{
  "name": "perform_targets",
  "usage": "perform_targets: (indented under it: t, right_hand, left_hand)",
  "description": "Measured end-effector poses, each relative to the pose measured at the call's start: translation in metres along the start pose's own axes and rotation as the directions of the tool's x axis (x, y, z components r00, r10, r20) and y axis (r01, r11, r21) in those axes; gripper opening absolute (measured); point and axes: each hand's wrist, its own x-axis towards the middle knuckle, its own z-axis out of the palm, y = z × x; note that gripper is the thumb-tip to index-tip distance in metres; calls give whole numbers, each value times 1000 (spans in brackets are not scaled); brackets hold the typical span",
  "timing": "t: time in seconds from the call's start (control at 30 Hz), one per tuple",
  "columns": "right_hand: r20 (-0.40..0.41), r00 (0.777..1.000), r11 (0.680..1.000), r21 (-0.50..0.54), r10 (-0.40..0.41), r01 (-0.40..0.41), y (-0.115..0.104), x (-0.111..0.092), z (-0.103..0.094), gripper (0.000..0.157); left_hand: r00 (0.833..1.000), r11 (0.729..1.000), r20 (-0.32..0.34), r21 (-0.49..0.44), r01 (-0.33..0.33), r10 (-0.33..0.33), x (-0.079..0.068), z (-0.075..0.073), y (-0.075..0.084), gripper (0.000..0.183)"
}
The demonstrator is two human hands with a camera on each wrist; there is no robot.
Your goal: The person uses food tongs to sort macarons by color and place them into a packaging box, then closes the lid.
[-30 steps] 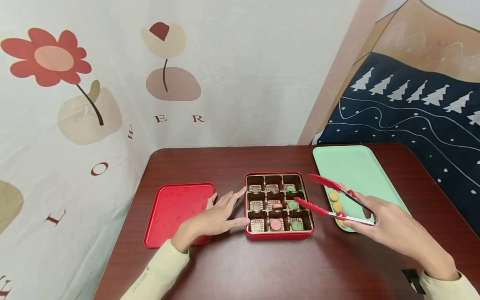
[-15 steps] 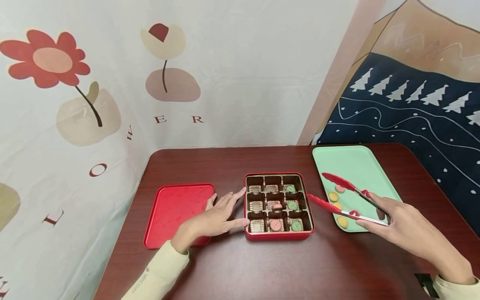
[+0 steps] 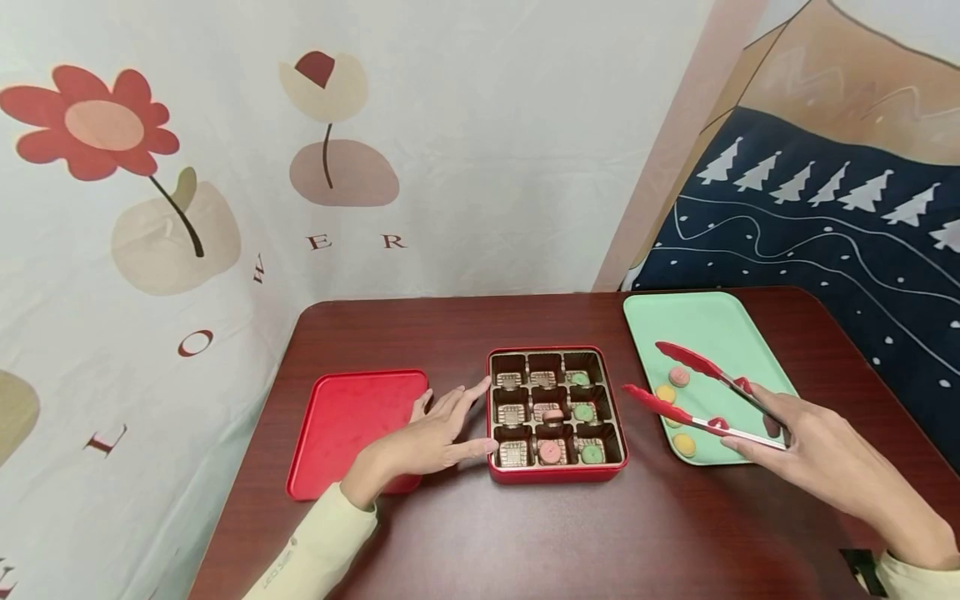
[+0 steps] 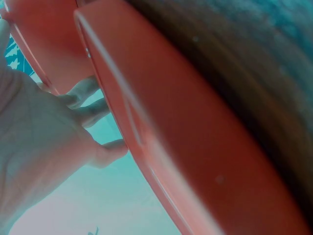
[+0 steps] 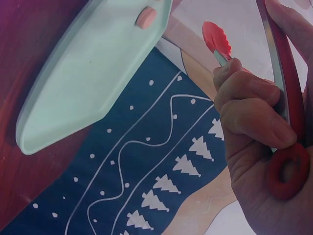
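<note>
My left hand (image 3: 431,437) has its fingers spread, fingertips touching the left side of a red box (image 3: 558,477) with a brown compartment insert. Green macarons (image 3: 592,454) fill the right column; a pink macaron (image 3: 550,452) lies in the front middle compartment and another pink one (image 3: 552,415) stands tilted in the centre one. My right hand (image 3: 825,450) grips red-tipped tongs (image 3: 660,406), spread apart over the left edge of a mint-green tray (image 3: 720,333), nothing between their tips. Below the tongs on the tray are a pink macaron (image 3: 678,377) and several yellow macarons (image 3: 684,445).
A red lid (image 3: 352,425) lies on the table left of the box, partly under my left forearm and hand. A printed cloth (image 3: 487,167) hangs behind the dark wooden table (image 3: 457,325). A small black patch (image 3: 858,567) is near my right sleeve.
My right hand and the tongs have moved right, from over the box's right side to the tray, uncovering the pink and yellow macarons. My left hand stays at the box.
</note>
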Motion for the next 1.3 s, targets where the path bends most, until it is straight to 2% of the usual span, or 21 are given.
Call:
perform_targets:
  t: [0.7, 1.07, 1.3]
  right_hand:
    - [52, 995, 996, -35, 89, -87, 19, -3, -6, 86]
    - [50, 992, 992, -47, 117, -115, 29, -4, -6, 88]
    - [52, 991, 992, -43, 123, -121, 32, -4, -5, 86]
  left_hand:
    - [1000, 1000, -1, 3, 9, -9, 0, 1, -1, 98]
    - [1000, 1000, 11, 1, 20, -20, 0, 1, -2, 97]
    - [1000, 1000, 1, -1, 6, -6, 0, 2, -3, 97]
